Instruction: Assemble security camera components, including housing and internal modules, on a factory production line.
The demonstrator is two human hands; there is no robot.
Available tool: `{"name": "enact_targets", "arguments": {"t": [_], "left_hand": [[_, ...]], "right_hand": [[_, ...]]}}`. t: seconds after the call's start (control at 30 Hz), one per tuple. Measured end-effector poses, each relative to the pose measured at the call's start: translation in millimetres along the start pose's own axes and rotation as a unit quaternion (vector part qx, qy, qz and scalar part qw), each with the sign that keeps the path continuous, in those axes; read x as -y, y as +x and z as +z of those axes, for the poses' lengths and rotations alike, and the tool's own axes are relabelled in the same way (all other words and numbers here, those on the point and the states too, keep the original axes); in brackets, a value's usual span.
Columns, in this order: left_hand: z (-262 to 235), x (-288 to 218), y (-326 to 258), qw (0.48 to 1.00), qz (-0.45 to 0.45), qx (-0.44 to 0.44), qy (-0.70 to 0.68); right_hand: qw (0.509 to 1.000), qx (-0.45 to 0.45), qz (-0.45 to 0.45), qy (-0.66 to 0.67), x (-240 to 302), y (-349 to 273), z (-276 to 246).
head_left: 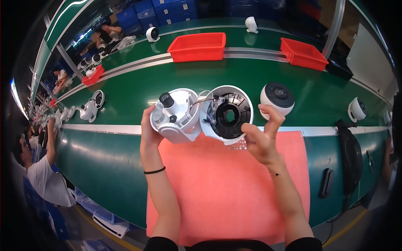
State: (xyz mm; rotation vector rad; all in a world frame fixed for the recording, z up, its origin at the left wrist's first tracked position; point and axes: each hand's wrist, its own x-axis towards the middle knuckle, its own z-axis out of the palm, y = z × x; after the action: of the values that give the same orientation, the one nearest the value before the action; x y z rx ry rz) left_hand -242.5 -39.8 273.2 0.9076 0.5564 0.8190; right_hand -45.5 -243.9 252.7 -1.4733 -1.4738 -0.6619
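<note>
My left hand (149,129) is wrapped round the white body (180,133) of an opened security camera, with a black lens and a small silver round part showing inside. Thin wires run from it to the camera's round front shell (248,98), white outside and black within, with a circuit board on its left side. My right hand (263,140) has its thumb at the shell's lower right rim; another finger is raised and bent beside it, and the rest are partly hidden. Both halves are tilted open above the edge of a pink mat (230,188).
A white ball-shaped camera (277,100) stands just beyond my right hand, another (357,109) further right. Small screws (238,144) lie on the mat. Red bins (197,47) stand along the far rail. A black pouch (349,154) lies at right; a co-worker (46,175) works at left.
</note>
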Motion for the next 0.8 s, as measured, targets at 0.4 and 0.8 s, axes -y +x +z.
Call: {"name": "enact_targets", "arguments": {"t": [0.4, 0.8], "left_hand": [[-12, 13, -44, 0.981, -0.03, -0.083, 0.173], [-19, -21, -148, 0.911, 0.116, -0.143, 0.369]], "right_hand": [[0.887, 0.275, 0.034, 0.37, 21, 25, -37], [0.7, 0.532, 0.109, 0.464, 42, 28, -37]]}}
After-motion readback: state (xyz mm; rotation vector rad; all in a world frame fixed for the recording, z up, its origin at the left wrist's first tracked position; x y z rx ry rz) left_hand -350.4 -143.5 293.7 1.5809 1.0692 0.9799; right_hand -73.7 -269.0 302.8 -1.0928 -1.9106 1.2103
